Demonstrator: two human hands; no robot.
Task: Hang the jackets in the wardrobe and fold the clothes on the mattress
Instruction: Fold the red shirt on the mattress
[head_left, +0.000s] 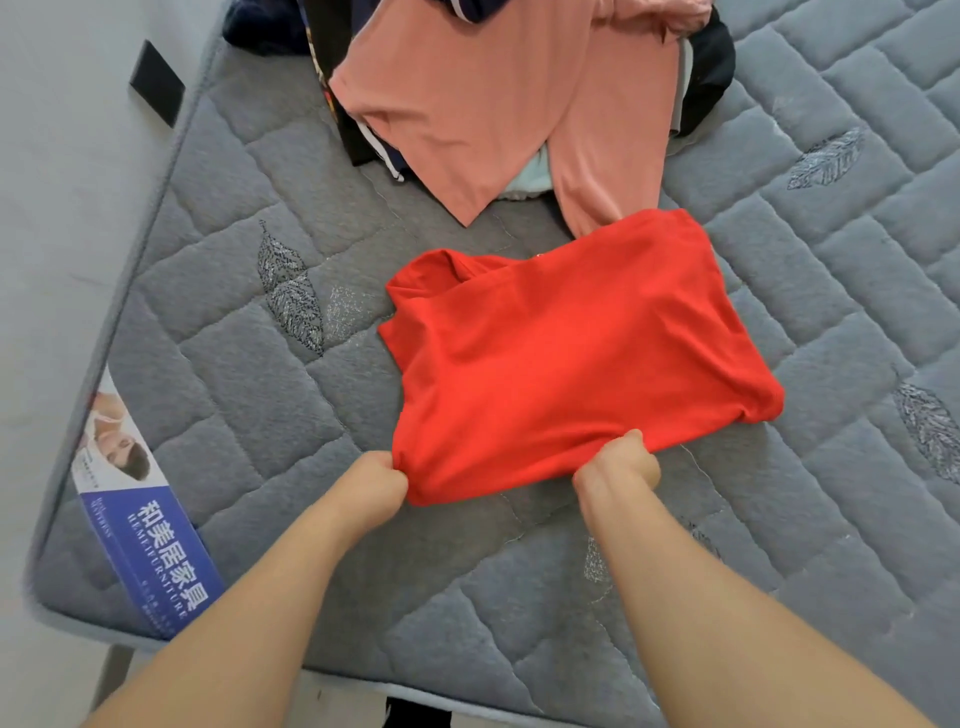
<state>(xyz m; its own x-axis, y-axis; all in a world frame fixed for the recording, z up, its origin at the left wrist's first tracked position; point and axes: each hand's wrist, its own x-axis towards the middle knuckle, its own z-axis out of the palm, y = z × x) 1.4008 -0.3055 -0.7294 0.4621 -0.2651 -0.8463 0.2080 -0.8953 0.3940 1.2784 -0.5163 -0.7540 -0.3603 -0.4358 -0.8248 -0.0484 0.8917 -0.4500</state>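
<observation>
Red shirt, partly folded on the mattress, stretches away from the left hand and right hand, each pinching its near edge (folding is underway), so next likely comes lifting that edge forward over the far half.
</observation>
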